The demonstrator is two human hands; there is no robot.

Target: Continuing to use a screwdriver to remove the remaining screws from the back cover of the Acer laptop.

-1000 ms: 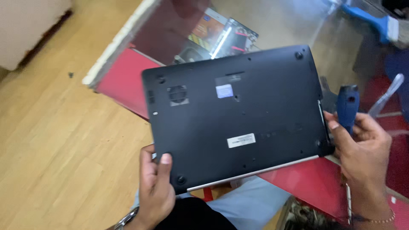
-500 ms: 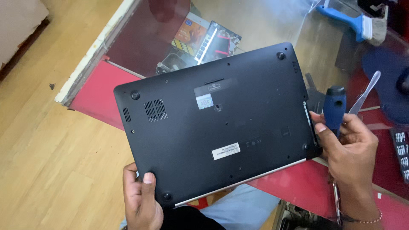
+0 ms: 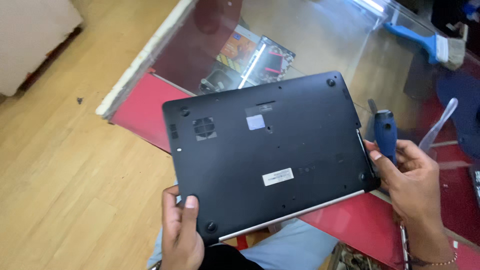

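Black laptop (image 3: 270, 155) held underside up over glass surface (image 3: 320, 45), left hand (image 3: 182, 235) fingers pinching near corner, right hand (image 3: 412, 182) fingers gripping right edge together with blue screwdriver (image 3: 386, 134); bottom cover on, apparently not yet opened.

Upturned laptop (image 3: 270, 160) over glass table (image 3: 320, 40); screwdriver (image 3: 386, 134) right, brush (image 3: 430, 45) behind.

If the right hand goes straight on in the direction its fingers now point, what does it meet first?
The right hand, holding a blue-handled screwdriver, points left. Its fingertips already touch the right edge of the upturned black laptop, so it meets the laptop first.
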